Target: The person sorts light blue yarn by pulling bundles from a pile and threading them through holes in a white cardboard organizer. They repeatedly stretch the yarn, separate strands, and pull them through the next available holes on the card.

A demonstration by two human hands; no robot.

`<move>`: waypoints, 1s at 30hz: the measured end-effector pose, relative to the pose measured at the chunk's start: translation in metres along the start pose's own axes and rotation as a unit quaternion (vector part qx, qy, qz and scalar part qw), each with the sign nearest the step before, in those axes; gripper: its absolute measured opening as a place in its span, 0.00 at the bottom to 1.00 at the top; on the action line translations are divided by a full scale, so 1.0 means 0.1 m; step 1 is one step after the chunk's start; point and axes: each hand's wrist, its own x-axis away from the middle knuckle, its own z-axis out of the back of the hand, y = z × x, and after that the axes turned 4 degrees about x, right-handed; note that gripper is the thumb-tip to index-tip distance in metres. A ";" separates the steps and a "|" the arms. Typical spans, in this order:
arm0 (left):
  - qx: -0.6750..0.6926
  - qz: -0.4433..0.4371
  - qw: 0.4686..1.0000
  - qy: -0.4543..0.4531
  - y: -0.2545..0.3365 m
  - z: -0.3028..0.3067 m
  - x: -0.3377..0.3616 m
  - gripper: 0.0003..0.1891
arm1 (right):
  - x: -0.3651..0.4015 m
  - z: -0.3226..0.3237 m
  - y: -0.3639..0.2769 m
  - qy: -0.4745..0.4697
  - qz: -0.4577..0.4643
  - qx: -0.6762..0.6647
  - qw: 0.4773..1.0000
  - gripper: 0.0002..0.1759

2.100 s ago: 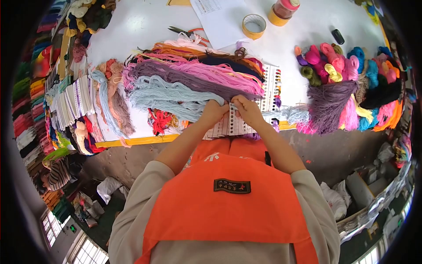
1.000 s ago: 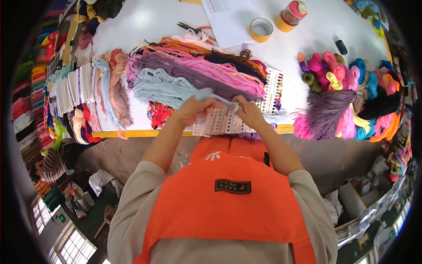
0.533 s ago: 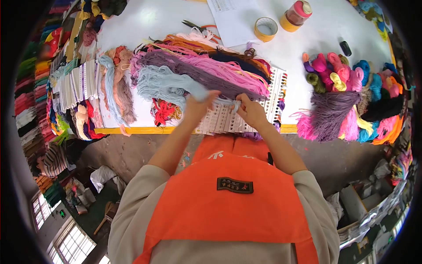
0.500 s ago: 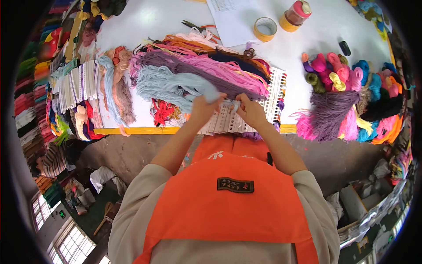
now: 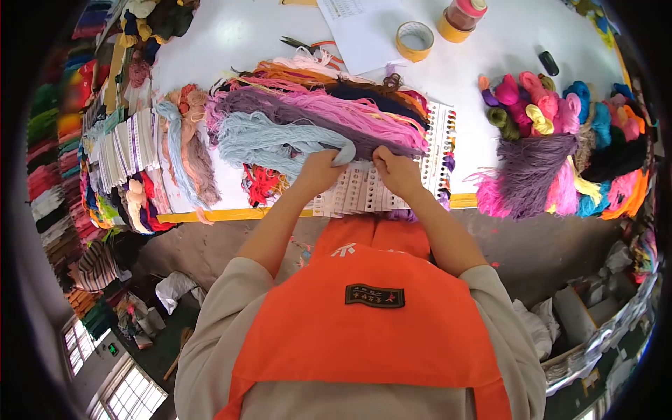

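Nothing here comes out clearly enough for me to read. The black patch [image 5: 369, 295] sewn on my orange apron [image 5: 364, 343] carries a line of gold characters — too small and soft to make out. Higher on the apron sits a white printed mark [image 5: 343, 248], more a logo than letters. The white sheet [image 5: 353, 24] at the far side of the table [image 5: 224, 35] is covered with a printed grid of fine entries, all illegible. The punched sample cards [image 5: 357, 197] at the near edge bear tiny print beside their holes — blurred too. A small green sign [image 5: 114, 348] by the windows is unreadable.
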 end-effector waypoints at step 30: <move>0.465 -0.005 0.885 0.023 0.65 0.70 1.10 0.14 | 1.65 2.00 -3.06 -0.197 0.557 -0.539 0.600 0.17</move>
